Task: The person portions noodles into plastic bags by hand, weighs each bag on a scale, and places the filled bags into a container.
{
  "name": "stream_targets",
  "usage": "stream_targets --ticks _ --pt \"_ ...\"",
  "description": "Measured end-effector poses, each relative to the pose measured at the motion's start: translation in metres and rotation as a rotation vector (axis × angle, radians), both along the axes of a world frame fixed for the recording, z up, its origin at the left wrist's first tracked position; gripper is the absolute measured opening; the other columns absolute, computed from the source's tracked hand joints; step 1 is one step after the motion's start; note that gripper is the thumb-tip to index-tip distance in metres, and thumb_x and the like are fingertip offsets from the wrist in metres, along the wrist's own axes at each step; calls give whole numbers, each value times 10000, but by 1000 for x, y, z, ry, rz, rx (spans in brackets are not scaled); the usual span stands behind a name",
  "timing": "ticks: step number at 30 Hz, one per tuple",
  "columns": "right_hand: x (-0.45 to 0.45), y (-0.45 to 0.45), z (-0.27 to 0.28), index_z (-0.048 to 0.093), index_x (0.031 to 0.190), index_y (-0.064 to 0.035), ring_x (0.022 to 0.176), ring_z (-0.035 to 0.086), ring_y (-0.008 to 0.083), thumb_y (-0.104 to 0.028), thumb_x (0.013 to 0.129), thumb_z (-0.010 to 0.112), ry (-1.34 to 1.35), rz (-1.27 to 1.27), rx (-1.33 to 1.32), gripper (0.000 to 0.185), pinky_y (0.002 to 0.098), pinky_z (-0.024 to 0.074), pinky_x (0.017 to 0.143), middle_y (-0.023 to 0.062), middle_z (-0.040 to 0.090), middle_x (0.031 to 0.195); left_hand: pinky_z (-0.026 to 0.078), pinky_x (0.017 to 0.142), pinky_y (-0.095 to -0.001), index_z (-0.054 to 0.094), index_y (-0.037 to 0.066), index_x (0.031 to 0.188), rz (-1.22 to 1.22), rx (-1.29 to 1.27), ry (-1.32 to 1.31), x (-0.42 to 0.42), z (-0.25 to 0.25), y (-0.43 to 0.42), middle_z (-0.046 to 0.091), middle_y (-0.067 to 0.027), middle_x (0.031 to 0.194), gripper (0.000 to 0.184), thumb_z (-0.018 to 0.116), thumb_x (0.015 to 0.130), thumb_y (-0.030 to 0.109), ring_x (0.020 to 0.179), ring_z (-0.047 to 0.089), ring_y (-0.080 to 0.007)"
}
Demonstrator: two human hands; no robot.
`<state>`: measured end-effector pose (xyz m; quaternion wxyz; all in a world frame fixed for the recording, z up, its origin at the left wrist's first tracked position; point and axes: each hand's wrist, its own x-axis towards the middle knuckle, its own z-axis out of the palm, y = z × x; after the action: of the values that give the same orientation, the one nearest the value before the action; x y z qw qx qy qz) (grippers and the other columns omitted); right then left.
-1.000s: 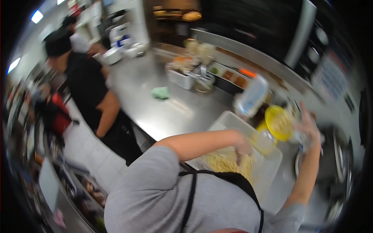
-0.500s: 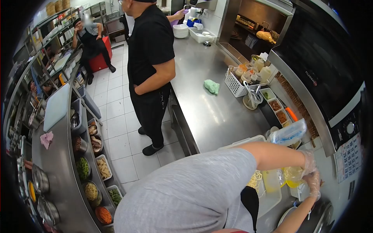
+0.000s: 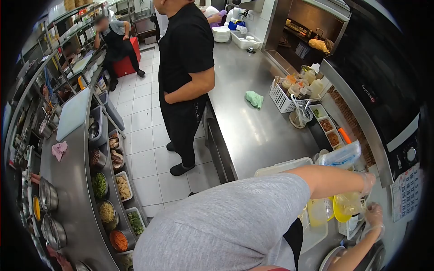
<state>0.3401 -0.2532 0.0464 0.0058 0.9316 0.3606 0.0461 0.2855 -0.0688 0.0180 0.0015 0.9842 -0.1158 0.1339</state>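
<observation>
My left hand (image 3: 368, 183), in a clear plastic glove, is just beyond a yellow bowl (image 3: 342, 213); its fingers are largely hidden. Crumpled clear plastic (image 3: 351, 203) lies over the bowl, close to that hand. My right hand (image 3: 374, 217), gloved too, is lower and to the right of the bowl, its fingers curled; what they hold, if anything, is too small to make out. Beneath my left arm stands a translucent tray (image 3: 316, 234), partly covered by my sleeve. A white basket (image 3: 349, 229) sits below the bowl.
A clear container with blue marks (image 3: 340, 156) stands beyond my left forearm. Farther along the steel counter (image 3: 233, 131) are a green cloth (image 3: 254, 99) and a basket of bottles (image 3: 285, 101). A person in black (image 3: 185, 67) stands beside it. Food tubs (image 3: 122, 186) line the opposite counter.
My hands have come apart: the right has drawn down and away from the left, which stays by the yellow bowl. More of the bowl shows. The whole view has shifted slightly.
</observation>
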Motion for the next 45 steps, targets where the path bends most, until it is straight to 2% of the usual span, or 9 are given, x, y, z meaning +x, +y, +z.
stream_targets --ticks 5,11,17,19,23,28,31,38,45 --pt "-1 3 37 520 886 -38 698 535 201 -115 735 592 27 151 283 184 347 453 630 62 568 878 501 639 -354 714 115 828 -170 288 24 11 5 -6 680 -59 785 303 689 625 339 728 640 -201" --pt "-81 50 35 527 940 -17 784 515 211 -161 804 569 643 125 638 202 314 431 731 74 547 894 479 595 -348 711 133 767 -30 -66 160 45 -8 3 676 -67 756 261 622 664 355 688 630 -191" --pt "-48 22 -3 557 921 -43 855 508 144 -151 828 560 -18 428 561 143 253 402 770 52 554 926 472 585 -347 708 156 751 17 -56 118 56 -21 14 675 -52 737 231 601 683 348 682 629 -194" --pt "-66 2 -10 555 900 -34 841 538 144 -118 828 551 365 280 841 111 268 423 738 62 568 883 475 588 -342 708 161 792 -104 74 58 57 -25 16 679 -48 770 244 608 681 353 689 630 -209" --pt "-142 15 -85 571 922 -50 741 576 152 -114 767 633 977 151 211 178 305 481 652 71 593 795 489 596 -360 702 141 855 -241 177 162 69 -26 10 678 -57 840 306 633 653 360 714 636 -232" --pt "-191 30 -229 581 991 -52 860 568 254 -77 800 576 270 793 228 193 365 456 774 130 602 951 519 667 -371 590 79 1082 -61 -443 333 58 -30 -3 663 -105 904 558 689 608 356 759 646 -251" --pt "-239 58 -160 561 935 -30 815 553 251 -35 780 558 920 361 123 155 363 447 737 114 592 925 531 711 -351 462 56 1265 -59 -798 296 -12 -3 4 653 -136 929 778 717 592 349 780 648 -263" --pt "-208 34 -94 494 864 -21 663 465 104 -52 786 564 632 484 518 109 236 417 567 31 460 791 512 750 -386 446 79 1276 -168 -884 226 -54 12 11 540 -174 1140 808 758 581 351 889 609 -301" --pt "-214 3 -32 486 911 -39 664 440 95 -83 806 555 643 353 865 132 217 392 544 18 443 816 400 886 -396 470 63 1197 -296 -1037 -881 -92 -4 -5 389 -164 1173 645 727 674 337 1008 477 -340"
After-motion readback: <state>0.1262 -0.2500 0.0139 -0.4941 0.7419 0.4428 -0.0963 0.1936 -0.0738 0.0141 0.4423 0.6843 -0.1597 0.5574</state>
